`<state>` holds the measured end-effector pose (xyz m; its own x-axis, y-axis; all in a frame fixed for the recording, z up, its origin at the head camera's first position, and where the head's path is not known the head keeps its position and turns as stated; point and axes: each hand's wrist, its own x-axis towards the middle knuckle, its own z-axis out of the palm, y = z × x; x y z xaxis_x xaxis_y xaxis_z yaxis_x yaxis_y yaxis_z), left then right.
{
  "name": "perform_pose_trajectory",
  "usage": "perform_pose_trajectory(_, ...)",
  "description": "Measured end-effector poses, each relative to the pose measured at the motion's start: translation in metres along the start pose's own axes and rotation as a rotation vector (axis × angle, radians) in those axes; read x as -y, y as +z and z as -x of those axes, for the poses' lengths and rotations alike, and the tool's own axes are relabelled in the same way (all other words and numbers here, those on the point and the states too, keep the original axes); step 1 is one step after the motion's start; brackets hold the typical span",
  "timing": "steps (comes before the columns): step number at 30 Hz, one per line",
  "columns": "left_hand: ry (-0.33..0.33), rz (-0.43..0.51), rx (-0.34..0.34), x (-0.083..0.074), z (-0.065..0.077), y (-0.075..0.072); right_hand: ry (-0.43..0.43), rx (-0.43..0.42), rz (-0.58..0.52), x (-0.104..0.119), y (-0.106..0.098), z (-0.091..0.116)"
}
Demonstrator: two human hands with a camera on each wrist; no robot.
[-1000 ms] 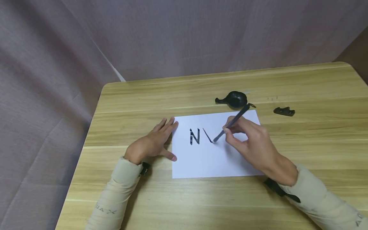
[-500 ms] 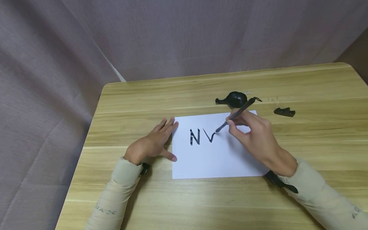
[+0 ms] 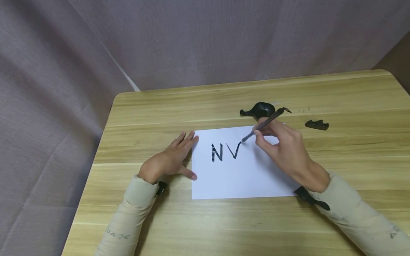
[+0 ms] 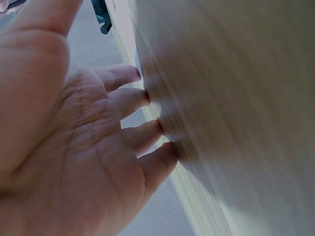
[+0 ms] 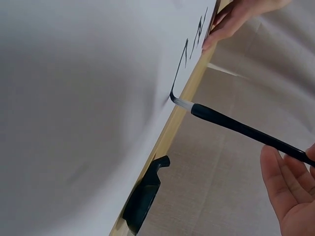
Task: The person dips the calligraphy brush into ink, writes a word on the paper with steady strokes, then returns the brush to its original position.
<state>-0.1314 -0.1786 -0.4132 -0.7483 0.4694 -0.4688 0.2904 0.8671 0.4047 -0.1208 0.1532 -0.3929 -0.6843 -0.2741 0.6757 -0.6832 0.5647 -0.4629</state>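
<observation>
My right hand (image 3: 285, 153) pinches a dark-handled calligraphy brush (image 3: 267, 121) between thumb and fingers. In the right wrist view the brush (image 5: 236, 125) shows pale bristles with a black, bent tip on the paper. The white sheet of paper (image 3: 230, 181) bears a black letter N and, to its right, a V; the brush tip is at the top of the V's right arm. My left hand (image 3: 169, 156) lies with spread fingers at the sheet's left edge, fingertips and thumb tip at its border. The left wrist view shows those fingertips (image 4: 167, 147) pressed to the tabletop.
Behind the sheet stands a black, gourd-shaped ink dish (image 3: 261, 109), partly overlapped by the brush. A dark notched brush rest (image 3: 317, 124) lies to its right. The wooden table (image 3: 205, 227) ends at a grey curtain (image 3: 205, 42) at the back and left.
My right hand has moved the brush from the bottom of the V up and to the right, drawing its right stroke. The left hand has stayed in place.
</observation>
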Motion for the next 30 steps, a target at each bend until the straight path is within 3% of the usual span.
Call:
perform_pose_trajectory(9, 0.007, 0.001, 0.007, 0.0002, 0.0003, -0.0006, 0.025, 0.015, -0.016, -0.0025, 0.001, -0.0023)
perform_pose_trajectory(21, 0.015, 0.0, 0.006, 0.0031, -0.0037, 0.0003, 0.182, 0.164, -0.047, 0.0003, 0.0024, -0.0065)
perform_pose_trajectory(30, 0.004, -0.001, 0.008, 0.0027, -0.0038, -0.0003, 0.148, 0.086, -0.064, -0.0016, 0.0016, -0.0039)
